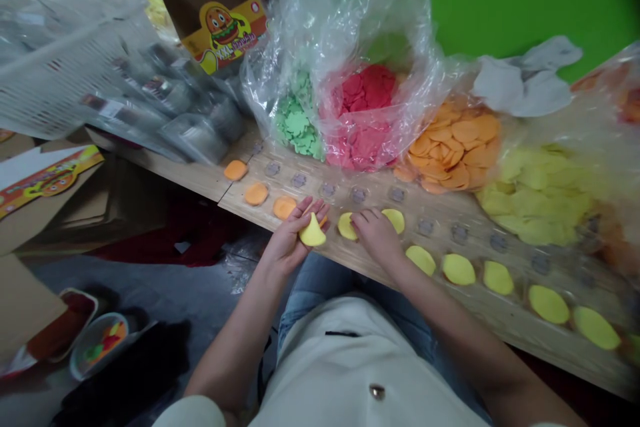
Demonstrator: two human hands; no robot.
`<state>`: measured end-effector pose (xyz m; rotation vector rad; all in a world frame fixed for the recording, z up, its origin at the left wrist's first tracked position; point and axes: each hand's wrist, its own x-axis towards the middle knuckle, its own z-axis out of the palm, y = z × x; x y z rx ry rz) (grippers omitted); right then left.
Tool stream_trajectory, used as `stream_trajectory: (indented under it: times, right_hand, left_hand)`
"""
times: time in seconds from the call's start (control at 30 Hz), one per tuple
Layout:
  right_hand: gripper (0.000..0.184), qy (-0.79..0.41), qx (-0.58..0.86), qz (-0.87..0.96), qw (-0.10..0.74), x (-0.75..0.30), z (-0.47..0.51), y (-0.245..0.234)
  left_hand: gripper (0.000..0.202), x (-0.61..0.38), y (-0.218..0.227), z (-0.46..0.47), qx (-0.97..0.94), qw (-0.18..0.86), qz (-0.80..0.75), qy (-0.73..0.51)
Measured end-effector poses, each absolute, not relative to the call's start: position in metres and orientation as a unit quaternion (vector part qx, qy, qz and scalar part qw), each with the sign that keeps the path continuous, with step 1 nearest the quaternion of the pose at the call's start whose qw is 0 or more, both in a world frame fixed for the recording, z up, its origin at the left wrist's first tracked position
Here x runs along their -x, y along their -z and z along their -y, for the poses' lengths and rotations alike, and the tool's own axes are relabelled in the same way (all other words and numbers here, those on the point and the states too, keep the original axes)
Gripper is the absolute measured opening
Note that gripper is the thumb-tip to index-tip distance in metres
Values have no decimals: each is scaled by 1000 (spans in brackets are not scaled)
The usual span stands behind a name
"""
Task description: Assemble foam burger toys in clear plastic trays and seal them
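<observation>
My left hand [295, 235] is palm up with its fingers curled around a soft-looking yellow disc [313, 233], whose top tapers to a point. Just right of it, my right hand [375, 230] reaches down with bent fingers on the edge of another yellow disc [347, 226], which lies in the front row on the worktop; its fingertips are partly hidden. A similar yellow disc [394, 219] shows behind the right hand. Orange discs [257, 194] lie to the left, one partly hidden behind my left hand. More yellow discs [459, 269] run along the row to the right.
Clear plastic blisters [359, 195] line the wooden worktop [320, 177]. Behind stand plastic bags of green pieces [299, 123], red pieces [363, 117], orange discs [457, 143] and yellow discs [543, 193]. Stacked clear packs [195, 137], a white basket [60, 73] and a burger-print carton [223, 33] stand left.
</observation>
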<state>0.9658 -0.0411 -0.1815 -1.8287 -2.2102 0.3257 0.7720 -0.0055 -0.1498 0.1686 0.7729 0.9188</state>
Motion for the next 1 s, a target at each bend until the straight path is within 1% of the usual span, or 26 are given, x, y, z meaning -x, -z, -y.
stream_trajectory:
  times: [0.07, 0.1, 0.17, 0.2, 0.23, 0.27, 0.3, 0.37, 0.43, 0.5, 0.57, 0.63, 0.7, 0.77, 0.9, 1.0]
  right_hand:
    - [17, -144, 654, 715, 201, -954, 45, 174]
    - [19, -201, 663, 675, 254, -946, 45, 170]
    - [26, -390, 642, 564, 343, -928, 43, 164]
    - [30, -494, 611, 497, 367, -920, 40, 161]
    - [32, -583, 576, 432, 376, -914, 37, 160]
    - [33, -646, 545, 379, 376, -909, 34, 158]
    - [33, -685, 522, 346, 372, -906, 30, 158]
    - [32, -708, 502, 341, 361, -905, 21, 158]
    - [28, -688, 513, 383, 342, -907, 12, 162]
    - [22, -626, 558, 440, 320, -908, 5, 170]
    - [19, -520, 619, 515, 285, -905, 0, 179]
    - [21, -390, 655, 602, 238, -901, -1, 186]
    - [23, -283, 652, 677, 191, -898, 1, 188]
    - [20, -210, 638, 724, 155, -897, 5, 188]
    - [15, -139, 620, 764, 110, -895, 10, 191]
    - [15, -136, 604, 776, 120, -899, 10, 188]
  left_hand:
    - [36, -775, 146, 7, -102, 837, -331, -424]
    - [37, -777, 144, 8, -123, 838, -321, -425]
    - [41, -781, 140, 11, -192, 822, -313, -434]
    - [43, -782, 138, 11, -242, 805, -318, -439]
    - [44, -783, 137, 12, -298, 781, -326, -442]
    - [45, -782, 136, 12, -356, 752, -336, -442]
    - [44, -780, 137, 12, -411, 722, -346, -437]
    - [43, -772, 141, 9, -497, 664, -368, -421]
    - [43, -763, 151, 4, -542, 618, -405, -401]
    - [43, -755, 163, -1, -567, 575, -457, -373]
    - [41, -749, 174, -5, -591, 526, -504, -347]
    - [39, -746, 178, -6, -619, 476, -528, -334]
    - [36, -743, 178, -5, -638, 439, -531, -344]
    - [31, -738, 176, -2, -656, 422, -520, -348]
    - [19, -731, 177, 4, -707, 423, -489, -287]
    - [17, -732, 172, 4, -714, 423, -485, -276]
